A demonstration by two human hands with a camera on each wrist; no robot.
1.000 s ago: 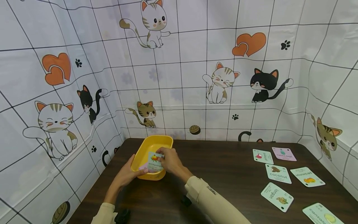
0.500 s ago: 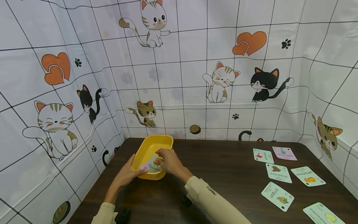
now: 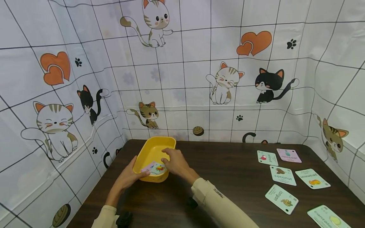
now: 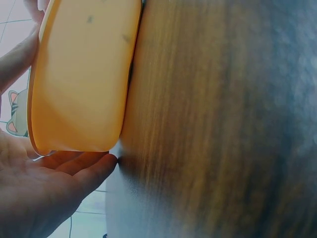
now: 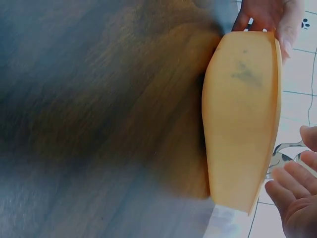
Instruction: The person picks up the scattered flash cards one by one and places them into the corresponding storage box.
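Observation:
A yellow plastic tray [image 3: 154, 153] stands on the dark table toward its far left. My left hand [image 3: 128, 175] grips its left side, thumb over the rim and fingers along the outer wall; the left wrist view shows those fingers against the tray [image 4: 81, 79]. Inside, at the near end, lie a pink card [image 3: 146, 167] and a pale green fruit card [image 3: 159, 168], partly overlapping. Over the tray's right rim hovers my right hand [image 3: 177, 163], with nothing between its fingers. In the right wrist view that hand [image 5: 299, 191] has its fingers apart, clear of the tray wall.
Several cards lie on the right of the table, among them a coconut card [image 3: 283, 175], a longan card [image 3: 282, 199], a pitaya card [image 3: 267, 157] and a pink raincoat card [image 3: 289, 155]. A white cat-print cloth [image 3: 196, 79] hangs behind the table.
My right hand has let go of the pomegranate card, which dropped flat into the tray beside the pink card. The right hand's fingers have lifted slightly away. The left hand stays on the tray.

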